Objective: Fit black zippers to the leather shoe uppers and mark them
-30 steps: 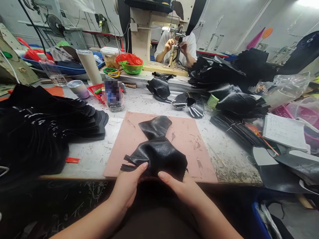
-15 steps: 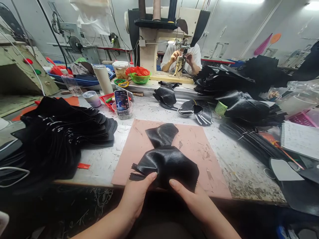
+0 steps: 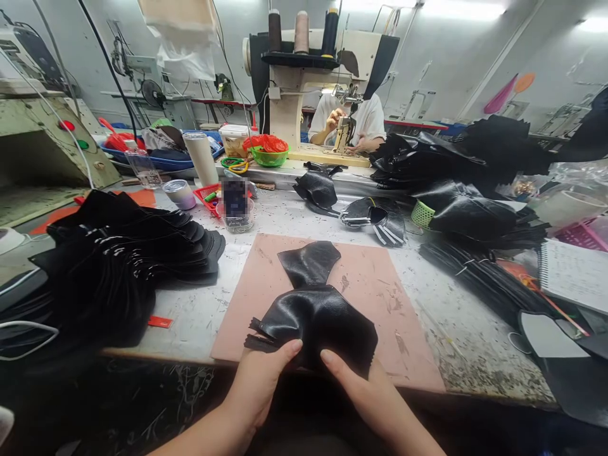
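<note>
A shiny black leather piece [image 3: 323,316] with zipper ends at its left side is held at the front edge of a pink board [image 3: 375,278]. My left hand [image 3: 263,373] grips its lower left, thumb on top and fingers hidden underneath. On its lower right my right hand [image 3: 361,380] has the thumb on top, the other fingers mostly beneath. The thumbs are a short way apart. Just beyond, a smaller black leather piece [image 3: 310,263] lies on the board, its near end meeting or under the held piece.
Stacked black pieces [image 3: 128,253] lie left, a phone [image 3: 235,199] stands in a clear tub, and a sewing machine [image 3: 285,95] is behind. Black leather [image 3: 427,158] is piled right, near a notebook [image 3: 574,272]. Across the table a person [image 3: 351,120] works with both hands.
The view has tilted slightly upward, so the scene sits lower. My hands keep their hold on the leather. The person's hands across the table have moved apart, one lower.
</note>
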Demonstrator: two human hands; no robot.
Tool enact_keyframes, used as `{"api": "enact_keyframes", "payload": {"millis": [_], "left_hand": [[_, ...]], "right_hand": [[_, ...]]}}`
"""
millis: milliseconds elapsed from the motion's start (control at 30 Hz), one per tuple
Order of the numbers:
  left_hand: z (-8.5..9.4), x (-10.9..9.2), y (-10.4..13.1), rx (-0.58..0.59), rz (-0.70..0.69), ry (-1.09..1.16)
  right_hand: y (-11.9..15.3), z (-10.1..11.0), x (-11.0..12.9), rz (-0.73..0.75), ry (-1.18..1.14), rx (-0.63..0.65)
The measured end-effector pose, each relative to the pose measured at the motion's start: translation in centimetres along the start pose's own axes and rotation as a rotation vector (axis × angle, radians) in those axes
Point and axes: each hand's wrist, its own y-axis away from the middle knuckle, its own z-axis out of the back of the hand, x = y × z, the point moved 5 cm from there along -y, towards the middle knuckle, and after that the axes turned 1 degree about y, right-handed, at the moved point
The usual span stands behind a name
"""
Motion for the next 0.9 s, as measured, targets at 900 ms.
{"api": "enact_keyframes", "payload": {"millis": [900], "left_hand": [[-0.2, 0.8, 0.1, 0.074, 0.097, 0.064]], "right_hand": [[-0.6, -0.2, -0.8, -0.008, 0.004, -0.04]]}}
